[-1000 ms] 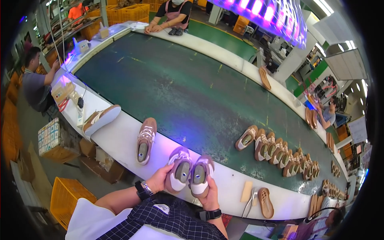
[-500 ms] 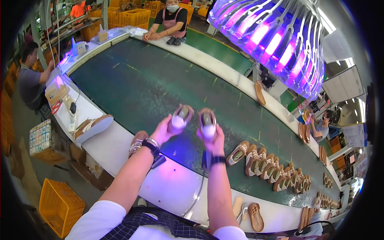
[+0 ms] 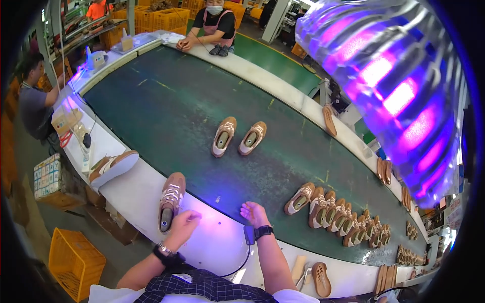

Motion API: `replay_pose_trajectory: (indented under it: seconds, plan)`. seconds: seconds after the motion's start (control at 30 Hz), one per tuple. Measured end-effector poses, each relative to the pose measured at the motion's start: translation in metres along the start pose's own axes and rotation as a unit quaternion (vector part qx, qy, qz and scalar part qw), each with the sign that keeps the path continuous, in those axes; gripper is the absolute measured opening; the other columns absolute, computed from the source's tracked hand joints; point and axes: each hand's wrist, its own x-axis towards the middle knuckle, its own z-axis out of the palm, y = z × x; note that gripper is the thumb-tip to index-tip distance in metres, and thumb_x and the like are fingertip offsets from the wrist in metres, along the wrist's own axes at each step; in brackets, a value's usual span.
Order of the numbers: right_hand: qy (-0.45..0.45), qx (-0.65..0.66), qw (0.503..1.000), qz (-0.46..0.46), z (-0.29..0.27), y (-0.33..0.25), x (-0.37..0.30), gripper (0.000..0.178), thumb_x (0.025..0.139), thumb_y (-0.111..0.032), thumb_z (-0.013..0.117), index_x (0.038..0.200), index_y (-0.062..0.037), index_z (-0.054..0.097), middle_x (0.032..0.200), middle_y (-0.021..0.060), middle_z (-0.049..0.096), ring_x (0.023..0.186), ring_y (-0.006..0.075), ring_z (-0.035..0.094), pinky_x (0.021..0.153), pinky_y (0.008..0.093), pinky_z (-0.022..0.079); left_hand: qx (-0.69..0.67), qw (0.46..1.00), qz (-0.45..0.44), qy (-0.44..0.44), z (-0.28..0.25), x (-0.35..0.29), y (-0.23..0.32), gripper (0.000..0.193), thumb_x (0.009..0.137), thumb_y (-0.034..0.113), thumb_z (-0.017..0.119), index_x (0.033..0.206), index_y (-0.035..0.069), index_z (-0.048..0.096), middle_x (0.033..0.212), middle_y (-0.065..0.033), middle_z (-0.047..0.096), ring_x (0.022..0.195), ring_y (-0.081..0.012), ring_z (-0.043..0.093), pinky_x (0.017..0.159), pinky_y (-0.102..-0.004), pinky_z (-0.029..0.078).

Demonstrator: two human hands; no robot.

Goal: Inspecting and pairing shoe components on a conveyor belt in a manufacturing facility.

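A pair of brown-and-white sneakers, the left sneaker (image 3: 224,136) and the right sneaker (image 3: 252,138), stands on the dark green conveyor belt, apart from both hands. Beside the near white ledge's sneaker (image 3: 172,198) is my left hand (image 3: 185,225), loosely bent with nothing visible in it; whether it touches the heel I cannot tell. Over the belt's near edge my right hand (image 3: 255,214) is empty, its fingers loosely curled and apart. A dark insert shows inside each sneaker's opening.
A row of sneakers (image 3: 343,214) stands on the belt (image 3: 166,111) at right. Another sneaker (image 3: 115,166) lies tilted on the left ledge. A loose sole (image 3: 321,279) lies near right. A ribbed purple-lit lamp (image 3: 389,96) hangs upper right. Co-workers sit at far left and across.
The pair of sneakers has left my hands and now stands farther off on the belt. Both hands have drawn back toward me, the left beside the ledge's sneaker. The lamp appears larger and lower.
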Motion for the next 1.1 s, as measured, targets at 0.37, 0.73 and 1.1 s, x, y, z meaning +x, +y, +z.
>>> replay_pose_trajectory:
  seconds: [0.37, 0.73, 1.1]
  plan:
    - [0.112, -0.338, 0.862, -0.361, 0.148, -0.063, 0.059, 0.076, 0.075, -0.027, 0.072, 0.133, 0.0000, 0.031, 0.128, 0.0224, 0.043, 0.111, 0.0279, 0.050, 0.089, 0.0372, 0.044, 0.321, 0.931, 0.070, 0.161, -0.062, -0.004, -0.010, 0.071, 0.060, 0.012, 0.071, 0.126, 0.010, 0.043, 0.119, -0.0174, 0.047, 0.110, -0.0366, 0.045, 0.094, -0.0433, 0.038]
    - [0.216, -0.406, 0.804, -0.377, 0.246, -0.072, 0.151, 0.084, 0.077, -0.024, 0.065, 0.137, 0.0053, 0.014, 0.130, 0.0309, 0.036, 0.116, 0.0439, 0.044, 0.096, 0.0450, 0.038, 0.290, 0.939, 0.037, 0.183, -0.054, 0.007, -0.006, 0.073, 0.061, 0.009, 0.069, 0.128, 0.012, 0.042, 0.119, -0.0171, 0.047, 0.110, -0.0371, 0.045, 0.094, -0.0439, 0.038]
    - [-0.011, -0.381, 0.879, -0.286, 0.166, 0.032, 0.034, 0.065, 0.079, -0.031, 0.066, 0.124, 0.0075, 0.039, 0.109, 0.0240, 0.058, 0.096, 0.0364, 0.060, 0.082, 0.0388, 0.048, 0.265, 0.947, 0.066, 0.168, -0.051, 0.005, -0.007, 0.073, 0.062, 0.006, 0.068, 0.130, 0.008, 0.039, 0.118, -0.0170, 0.048, 0.111, -0.0354, 0.043, 0.098, -0.0425, 0.034]
